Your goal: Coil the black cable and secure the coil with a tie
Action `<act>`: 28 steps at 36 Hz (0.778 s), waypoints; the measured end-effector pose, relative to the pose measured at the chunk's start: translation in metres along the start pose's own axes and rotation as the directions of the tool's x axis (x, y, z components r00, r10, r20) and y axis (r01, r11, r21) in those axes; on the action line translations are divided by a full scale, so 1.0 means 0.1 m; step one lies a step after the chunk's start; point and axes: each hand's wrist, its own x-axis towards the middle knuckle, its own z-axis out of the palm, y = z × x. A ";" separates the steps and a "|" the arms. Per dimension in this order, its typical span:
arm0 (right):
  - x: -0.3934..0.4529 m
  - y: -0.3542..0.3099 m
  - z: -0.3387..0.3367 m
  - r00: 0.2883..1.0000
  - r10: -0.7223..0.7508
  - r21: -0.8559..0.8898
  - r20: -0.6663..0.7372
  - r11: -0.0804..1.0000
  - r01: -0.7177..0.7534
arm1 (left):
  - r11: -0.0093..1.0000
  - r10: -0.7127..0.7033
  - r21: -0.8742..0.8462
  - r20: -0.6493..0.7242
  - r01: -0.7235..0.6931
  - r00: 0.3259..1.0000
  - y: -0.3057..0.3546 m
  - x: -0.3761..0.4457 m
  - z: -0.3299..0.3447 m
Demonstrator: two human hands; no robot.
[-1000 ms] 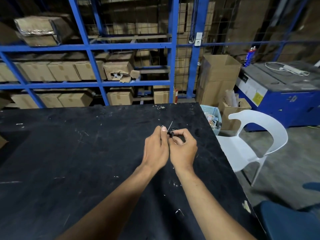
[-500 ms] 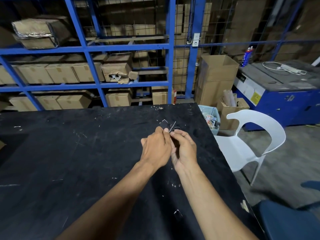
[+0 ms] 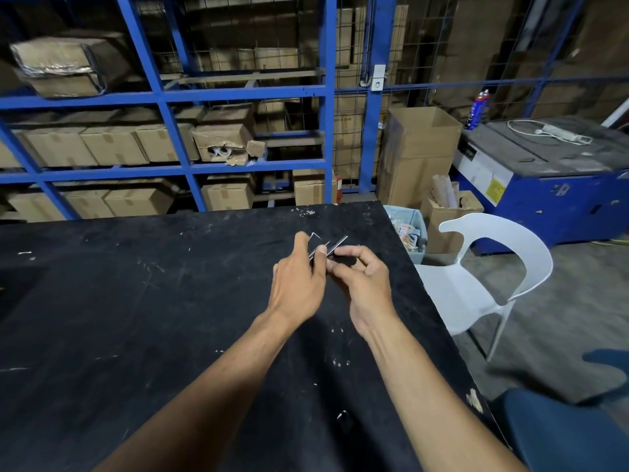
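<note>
Both hands meet above the black table (image 3: pixel 136 318), toward its far right part. My left hand (image 3: pixel 299 287) pinches a thin pale tie (image 3: pixel 335 243) between thumb and forefinger; the strip runs up to the right, and a bent end pokes out above the fingertips. My right hand (image 3: pixel 366 284) curls around a small bundle of black cable (image 3: pixel 343 257), right beside the left fingertips. The bundle is dark against the dark table and mostly hidden by fingers, so its shape is unclear.
A white plastic chair (image 3: pixel 493 267) stands off the table's right edge, with a blue seat (image 3: pixel 571 434) lower right. Blue racks with cardboard boxes (image 3: pixel 112 144) stand behind the table. A small dark scrap (image 3: pixel 344 420) lies near the front edge. A blue machine (image 3: pixel 544 185) is at far right.
The tie, upright between the fingers a second ago, now lies slanted to the right. My right hand has drawn a little to the right and its fingers have loosened.
</note>
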 end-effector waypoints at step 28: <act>0.06 -0.33 -0.31 0.815 -0.405 -0.619 0.415 0.531 0.579 | 0.984 0.176 -0.056 0.374 -0.167 0.911 -0.19 0.07 -0.22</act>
